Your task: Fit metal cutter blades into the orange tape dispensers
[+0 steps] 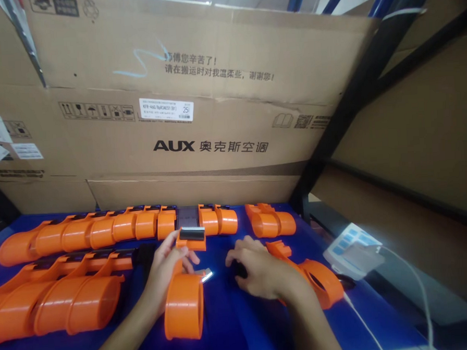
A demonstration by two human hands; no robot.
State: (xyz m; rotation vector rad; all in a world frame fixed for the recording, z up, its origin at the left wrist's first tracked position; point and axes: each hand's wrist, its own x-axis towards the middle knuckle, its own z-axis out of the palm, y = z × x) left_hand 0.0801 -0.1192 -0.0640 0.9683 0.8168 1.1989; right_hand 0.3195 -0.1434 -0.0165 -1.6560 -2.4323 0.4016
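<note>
An orange plastic tape dispenser (184, 305) is in my left hand (164, 270), with fingers wrapped around its narrow neck. Its upper end carries a dark strip with a pale toothed edge, and a shiny metal piece (207, 275) sticks out at its side. My right hand (256, 268) is over the blue tabletop, apart from the held dispenser, its fingers curled toward the thumb. A dark patch shows between those fingers; I cannot make out what it is. Just right of that hand lies another orange dispenser (325, 282), partly hidden by my wrist.
Rows of orange dispensers (124, 226) line the back of the blue table (221, 327), with more at the left (78, 303). A pair (273, 222) sits back right. A white device (353, 249) with a cable is at the right edge. Cardboard (214, 113) and a dark post (354, 90) stand behind.
</note>
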